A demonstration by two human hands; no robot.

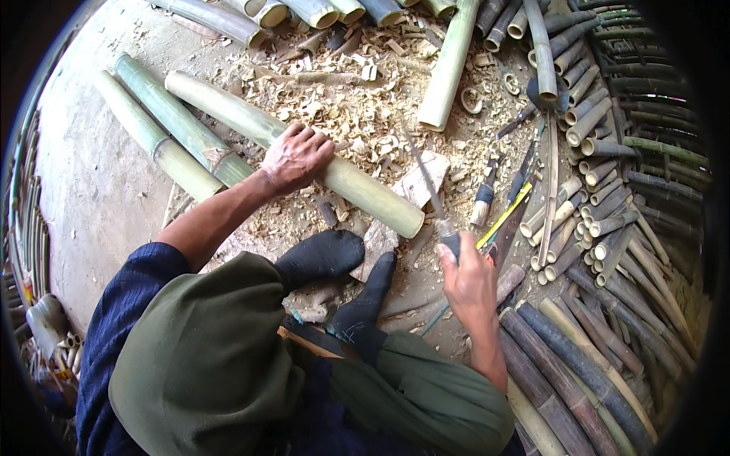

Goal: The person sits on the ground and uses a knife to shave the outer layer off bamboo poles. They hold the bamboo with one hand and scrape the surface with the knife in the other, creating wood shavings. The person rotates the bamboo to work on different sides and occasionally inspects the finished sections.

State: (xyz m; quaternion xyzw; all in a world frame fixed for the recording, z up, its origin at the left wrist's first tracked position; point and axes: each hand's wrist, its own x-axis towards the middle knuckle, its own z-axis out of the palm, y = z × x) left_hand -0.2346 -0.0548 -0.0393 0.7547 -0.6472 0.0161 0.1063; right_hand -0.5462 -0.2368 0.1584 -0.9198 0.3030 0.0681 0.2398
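Observation:
My left hand (299, 161) is closed over the top of a thick pale-green bamboo pole (372, 196), which slants from the upper left down to its cut end in front of my feet. In my right hand (468, 277) is the handle of a long, narrow-bladed knife (428, 181). Its blade points up and away, just right of the pole's near end and apart from it. Two more green bamboo poles (171, 156) lie to the left of the held one. A flat pale slab (426, 176) shows on the ground beyond the pole's end.
Wood shavings (357, 114) cover the ground ahead. Another tool with a wrapped handle (484, 199) and a yellow strip (505, 218) lie right of the knife. Stacked bamboo pieces (601, 197) line the right side, with long poles (566, 372) nearer. My dark-socked feet (323, 254) are close by.

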